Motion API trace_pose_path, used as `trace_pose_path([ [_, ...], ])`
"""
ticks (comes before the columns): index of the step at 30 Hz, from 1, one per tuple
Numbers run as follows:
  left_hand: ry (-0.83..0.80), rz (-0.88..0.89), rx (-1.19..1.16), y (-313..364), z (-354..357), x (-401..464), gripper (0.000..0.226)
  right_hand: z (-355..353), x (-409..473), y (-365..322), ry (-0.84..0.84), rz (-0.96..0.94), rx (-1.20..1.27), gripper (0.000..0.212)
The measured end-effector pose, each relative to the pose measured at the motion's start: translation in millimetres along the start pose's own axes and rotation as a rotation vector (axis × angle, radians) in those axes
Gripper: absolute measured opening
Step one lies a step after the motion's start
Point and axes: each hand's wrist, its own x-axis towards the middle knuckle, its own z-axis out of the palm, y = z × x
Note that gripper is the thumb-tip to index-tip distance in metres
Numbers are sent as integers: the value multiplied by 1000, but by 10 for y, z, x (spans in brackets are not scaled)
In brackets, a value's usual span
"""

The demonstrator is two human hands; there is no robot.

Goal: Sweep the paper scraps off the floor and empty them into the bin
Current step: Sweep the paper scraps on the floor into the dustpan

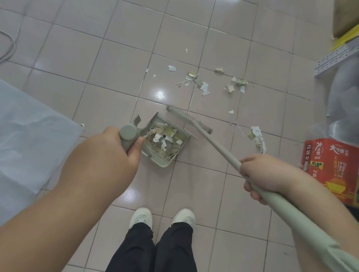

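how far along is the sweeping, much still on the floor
Partly done. The dustpan already holds a pile of scraps. In hand: the left hand grips the dustpan handle and the right hand grips the broom, whose head sits beside the pan's mouth. Left: a scatter of loose scraps further out on the tiles and a clump right of the broom head. Nothing is emptied yet; no bin is clearly visible.

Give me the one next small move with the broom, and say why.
Probably reach the broom head out past the scrap pile lying to its right and draw that towards the dustpan. The pan already holds scraps, this pile lies nearest the broom, and more scraps remain farther out. The left hand holds the dustpan handle and the right hand grips the broom pole.
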Motion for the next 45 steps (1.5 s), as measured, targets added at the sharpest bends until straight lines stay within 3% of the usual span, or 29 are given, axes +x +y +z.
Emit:
trace_pose_path([
  [5, 12, 1, 5, -3, 16, -8, 41, 241, 440, -275, 74, -70, 12, 18],
  [9, 20, 12, 13, -20, 30, 16, 42, 583, 679, -389, -37, -76, 29, 15],
  [15, 3, 14, 7, -16, 10, 24, 44, 902, 399, -22, -128, -23, 97, 24],
  [25, -75, 33, -51, 158, -47, -12, 43, 304, 98, 249, -140, -56, 79, 34],
  [32, -109, 208, -8, 870, 209, -81, 42, -169, 114, 463, -41, -24, 181, 32],
  [39, -104, 371, 52, 1728, 525, -137, 39, -706, 129, 1175, 99, 26, 322, 35],
  [45, -162, 418, 126, 2253, 868, -151, 38, -1132, 294, 1747, 187, 109, 503, 25],
])
